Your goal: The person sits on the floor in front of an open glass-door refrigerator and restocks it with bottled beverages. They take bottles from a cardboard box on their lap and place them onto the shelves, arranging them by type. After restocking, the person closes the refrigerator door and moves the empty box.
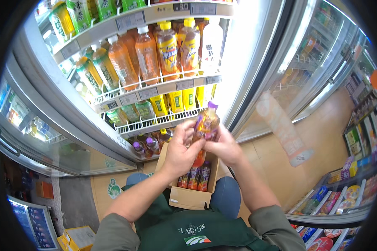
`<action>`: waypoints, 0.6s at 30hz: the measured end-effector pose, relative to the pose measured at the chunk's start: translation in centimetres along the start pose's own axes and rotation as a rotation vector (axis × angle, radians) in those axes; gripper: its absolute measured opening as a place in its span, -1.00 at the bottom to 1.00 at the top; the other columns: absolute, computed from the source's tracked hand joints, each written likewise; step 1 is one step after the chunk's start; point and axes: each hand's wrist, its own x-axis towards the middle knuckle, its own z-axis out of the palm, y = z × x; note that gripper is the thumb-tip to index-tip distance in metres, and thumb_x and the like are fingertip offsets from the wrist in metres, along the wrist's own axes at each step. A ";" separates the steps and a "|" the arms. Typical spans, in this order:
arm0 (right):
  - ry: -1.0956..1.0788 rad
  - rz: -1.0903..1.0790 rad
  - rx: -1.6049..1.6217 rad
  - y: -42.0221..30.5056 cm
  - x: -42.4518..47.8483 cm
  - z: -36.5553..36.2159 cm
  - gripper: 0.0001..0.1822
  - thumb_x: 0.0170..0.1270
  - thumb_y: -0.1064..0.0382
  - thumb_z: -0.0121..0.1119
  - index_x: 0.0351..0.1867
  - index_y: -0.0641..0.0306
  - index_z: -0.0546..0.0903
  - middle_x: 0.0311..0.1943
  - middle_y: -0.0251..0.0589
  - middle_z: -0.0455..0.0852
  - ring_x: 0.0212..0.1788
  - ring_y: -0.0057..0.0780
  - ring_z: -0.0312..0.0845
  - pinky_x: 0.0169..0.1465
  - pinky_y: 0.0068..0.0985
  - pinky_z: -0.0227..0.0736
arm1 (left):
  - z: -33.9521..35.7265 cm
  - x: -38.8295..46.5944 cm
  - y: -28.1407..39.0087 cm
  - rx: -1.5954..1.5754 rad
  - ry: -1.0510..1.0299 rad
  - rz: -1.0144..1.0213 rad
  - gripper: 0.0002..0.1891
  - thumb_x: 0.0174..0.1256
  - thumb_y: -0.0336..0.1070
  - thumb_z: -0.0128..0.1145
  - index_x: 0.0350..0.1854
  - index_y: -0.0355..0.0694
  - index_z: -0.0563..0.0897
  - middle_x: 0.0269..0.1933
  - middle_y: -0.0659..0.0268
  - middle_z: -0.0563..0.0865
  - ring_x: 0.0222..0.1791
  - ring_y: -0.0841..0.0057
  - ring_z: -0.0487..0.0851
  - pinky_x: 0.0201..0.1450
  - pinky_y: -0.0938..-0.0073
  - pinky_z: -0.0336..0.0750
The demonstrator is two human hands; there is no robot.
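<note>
A plastic drink bottle (208, 121) with a purple cap and a purple-and-gold label stands nearly upright before me. My left hand (183, 153) grips its left side, while my right hand (223, 146) holds the right side. Beneath my hands is an open cardboard carton (190, 197) between my knees, with several purple-labelled bottles (194, 178) inside. Past the carton, similar purple-capped bottles (152, 143) stand on the lowest level of the lit fridge, beside a yellow-capped bottle (165, 135). My forearms and hands cover part of the carton.
Wire-fronted shelves (157, 123) hold tea and juice bottles in rows. An open glass door (270, 125) stands to the right, another glass door (66, 138) to the left. Packaged snacks (330, 200) fill a rack at lower right. A yellow box (78, 237) sits at lower left.
</note>
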 end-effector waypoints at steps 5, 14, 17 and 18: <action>0.105 -0.313 -0.545 -12.6 5.0 1.6 -0.38 0.22 0.21 0.55 0.21 0.37 0.49 -0.04 -0.19 0.73 -0.01 -0.51 0.64 0.07 -0.45 0.58 | -0.2 7.3 10.2 0.137 -0.047 0.511 -0.49 0.45 -0.54 0.20 0.39 -0.31 0.35 0.23 0.03 0.62 0.30 0.32 0.66 0.36 0.31 0.55; 0.326 -0.916 -0.986 -30.3 15.6 7.5 -0.54 0.43 0.10 0.36 0.26 0.25 0.65 0.06 -0.15 0.81 0.13 -0.37 0.68 0.22 -0.41 0.56 | -2.6 20.8 26.0 0.676 0.154 0.724 -0.51 0.63 -0.22 0.06 0.46 -0.38 0.42 0.35 -0.10 0.62 0.35 0.21 0.63 0.43 0.29 0.49; 0.297 -0.725 -1.046 -31.6 19.5 5.9 -0.57 0.40 0.13 0.36 0.23 0.22 0.69 0.07 -0.17 0.81 0.14 -0.37 0.67 0.21 -0.42 0.54 | -3.8 23.0 26.2 0.622 0.074 0.612 -0.50 0.64 -0.17 0.05 0.42 -0.44 0.44 0.34 -0.08 0.63 0.35 0.20 0.62 0.44 0.28 0.46; 0.313 -0.662 -1.042 -31.6 21.2 5.0 -0.57 0.39 0.14 0.37 0.23 0.21 0.70 0.09 -0.17 0.80 0.15 -0.37 0.66 0.20 -0.41 0.54 | -4.2 23.6 25.7 0.611 0.028 0.575 -0.50 0.63 -0.17 0.05 0.41 -0.44 0.45 0.34 -0.08 0.64 0.34 0.20 0.62 0.43 0.28 0.46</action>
